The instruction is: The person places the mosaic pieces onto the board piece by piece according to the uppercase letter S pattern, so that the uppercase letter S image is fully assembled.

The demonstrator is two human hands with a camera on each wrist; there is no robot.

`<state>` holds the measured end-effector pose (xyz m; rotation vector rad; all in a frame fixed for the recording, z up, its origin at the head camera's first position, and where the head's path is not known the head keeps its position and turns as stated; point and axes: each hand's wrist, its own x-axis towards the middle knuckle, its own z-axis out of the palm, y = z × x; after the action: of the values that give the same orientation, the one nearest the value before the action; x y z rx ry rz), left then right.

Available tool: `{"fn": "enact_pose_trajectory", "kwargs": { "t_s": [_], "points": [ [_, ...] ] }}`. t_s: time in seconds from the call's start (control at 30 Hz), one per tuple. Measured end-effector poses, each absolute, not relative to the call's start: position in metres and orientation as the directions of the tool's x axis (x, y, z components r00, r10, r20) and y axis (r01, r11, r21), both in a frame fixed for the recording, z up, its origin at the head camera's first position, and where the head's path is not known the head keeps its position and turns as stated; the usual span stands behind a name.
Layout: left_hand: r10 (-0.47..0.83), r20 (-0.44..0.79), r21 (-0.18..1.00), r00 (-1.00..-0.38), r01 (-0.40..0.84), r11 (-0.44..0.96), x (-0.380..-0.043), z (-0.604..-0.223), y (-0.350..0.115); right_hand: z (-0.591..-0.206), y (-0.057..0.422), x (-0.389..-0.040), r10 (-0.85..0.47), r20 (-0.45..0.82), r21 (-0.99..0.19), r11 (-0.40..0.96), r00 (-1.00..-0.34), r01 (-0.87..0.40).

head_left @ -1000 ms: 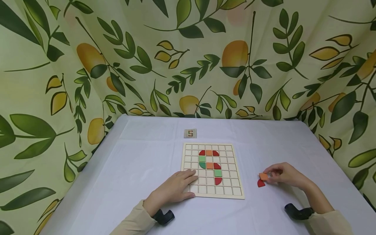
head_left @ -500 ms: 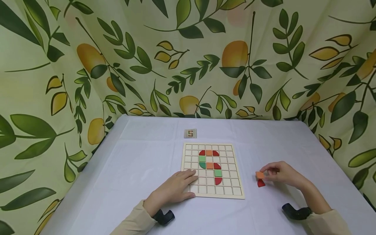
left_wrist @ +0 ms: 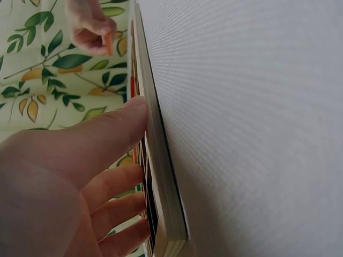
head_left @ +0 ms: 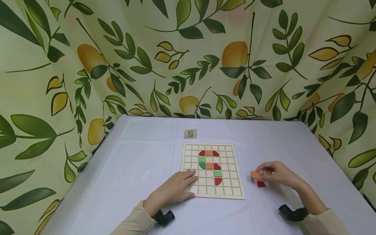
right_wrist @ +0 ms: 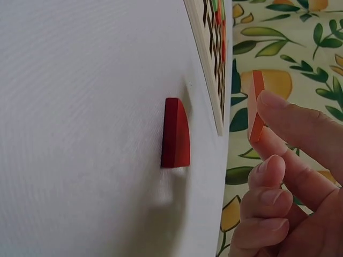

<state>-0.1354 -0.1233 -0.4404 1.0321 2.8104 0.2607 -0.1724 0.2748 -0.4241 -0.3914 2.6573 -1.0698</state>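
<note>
My left hand (head_left: 177, 186) rests on the left front part of a wooden grid board (head_left: 229, 192), fingers laid flat over its squares and thumb at the near edge. Red, orange and green tiles on the board form a curving S-like figure, with a red quarter-round tile (head_left: 218, 180) nearest to me. To the right of the board, my right hand (head_left: 276, 174) pinches an orange square tile (right_wrist: 256, 107) between thumb and fingers, held above the table in the right wrist view. Below it a loose red quarter-round tile (right_wrist: 176, 134) lies on the cloth.
A small pattern card (head_left: 190, 133) lies behind the board, showing a similar coloured figure. White cloth covers the table (head_left: 141, 156). A leaf-and-fruit patterned curtain (head_left: 188, 65) hangs close behind it and at the sides.
My right hand has moved a little left toward the board, carrying the orange tile past the loose red one. The left hand and the board have stayed still.
</note>
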Motion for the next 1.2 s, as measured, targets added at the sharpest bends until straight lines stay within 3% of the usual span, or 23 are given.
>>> {"fn": "enact_pose_trajectory", "kwargs": {
  "t_s": [1.2],
  "points": [
    [0.651, -0.077, 0.224, -0.755, 0.624, 0.749, -0.132, -0.436, -0.123, -0.425, 0.245, -0.168, -0.459, -0.061, -0.788, 0.567, -0.886, -0.240]
  ]
}}
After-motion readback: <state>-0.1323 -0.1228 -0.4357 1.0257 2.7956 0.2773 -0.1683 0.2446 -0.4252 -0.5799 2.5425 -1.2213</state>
